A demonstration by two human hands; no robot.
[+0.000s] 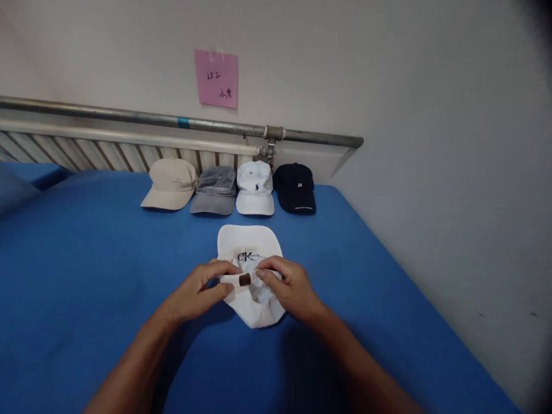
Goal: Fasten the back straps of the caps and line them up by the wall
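A white baseball cap (250,237) with dark CK lettering lies on the blue sheet, its brim pointing away from me. At its near side runs the cap's white back strap, with a dark brown buckle (245,280) on it. My left hand (202,287) pinches the strap just left of the buckle, thumb below and fingers above. My right hand (291,283) grips the strap to the right of the buckle between thumb and forefinger. The fingers hide part of the strap's ends.
Along the back of the blue bed (107,276) stand a beige cap (172,178), a grey cap (214,190), a white cap (254,187) and a black cap (295,187). Behind them are a radiator (107,150) and a metal pipe (142,118). A wall (431,172) borders the right.
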